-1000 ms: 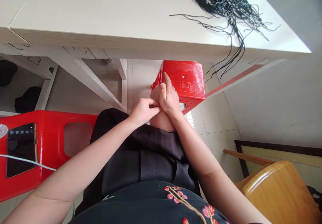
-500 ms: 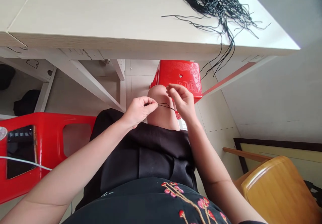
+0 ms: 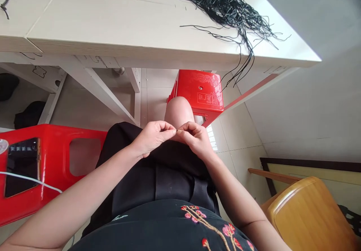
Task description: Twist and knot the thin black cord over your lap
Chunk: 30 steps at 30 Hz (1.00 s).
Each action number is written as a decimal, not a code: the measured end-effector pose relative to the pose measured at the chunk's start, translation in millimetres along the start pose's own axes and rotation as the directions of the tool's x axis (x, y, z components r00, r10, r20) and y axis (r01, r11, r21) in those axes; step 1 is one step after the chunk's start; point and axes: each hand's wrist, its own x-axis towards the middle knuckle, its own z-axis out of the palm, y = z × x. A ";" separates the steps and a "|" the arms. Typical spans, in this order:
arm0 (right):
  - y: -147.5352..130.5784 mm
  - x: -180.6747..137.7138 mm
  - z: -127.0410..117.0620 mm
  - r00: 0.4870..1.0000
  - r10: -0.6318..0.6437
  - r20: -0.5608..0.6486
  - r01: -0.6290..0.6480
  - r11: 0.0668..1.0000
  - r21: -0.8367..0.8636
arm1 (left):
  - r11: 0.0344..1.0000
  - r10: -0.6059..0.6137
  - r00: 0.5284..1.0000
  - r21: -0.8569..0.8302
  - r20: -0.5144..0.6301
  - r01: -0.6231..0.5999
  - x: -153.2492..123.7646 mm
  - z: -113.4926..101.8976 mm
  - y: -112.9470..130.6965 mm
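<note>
My left hand (image 3: 153,135) and my right hand (image 3: 194,138) meet fingertip to fingertip over my lap, just in front of my bare knee (image 3: 178,111). Both are closed in a pinch. Whatever they hold is too small to see now; half a second ago a thin black cord ran between them. A tangled heap of black cords (image 3: 225,12) lies on the white table (image 3: 113,21) at the far right, with a few strands hanging over its edge.
A red plastic stool (image 3: 204,91) stands under the table beyond my knee. Another red stool (image 3: 53,160) at my left carries a phone (image 3: 21,166) and a white cable. A wooden chair (image 3: 307,213) is at the lower right. Table legs cross at the left.
My right hand lifted off my knee, drew a black cord taut against the left hand, then both hands came together in a pinch lower over my lap.
</note>
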 end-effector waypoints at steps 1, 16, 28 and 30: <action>2.6 -3.0 1.6 1.000 0.002 -0.012 -0.002 1.000 0.000 | 1.000 -0.025 1.000 -0.018 0.001 0.025 -1.4 1.1 -2.6; 12.3 -10.5 7.6 0.998 0.010 -0.065 -0.020 0.987 -0.158 | 0.997 -0.056 0.997 -0.049 0.060 0.059 -4.9 -1.7 -14.3; 19.3 -9.5 -34.2 0.964 -0.078 -0.252 -0.019 0.933 -0.359 | 0.989 -0.117 0.991 -0.103 -0.058 0.110 2.1 12.9 -25.2; 28.5 -4.8 -58.6 0.953 -0.017 -0.304 -0.104 0.921 -0.375 | 0.984 -0.133 0.987 -0.131 -0.095 0.120 3.6 16.1 -28.8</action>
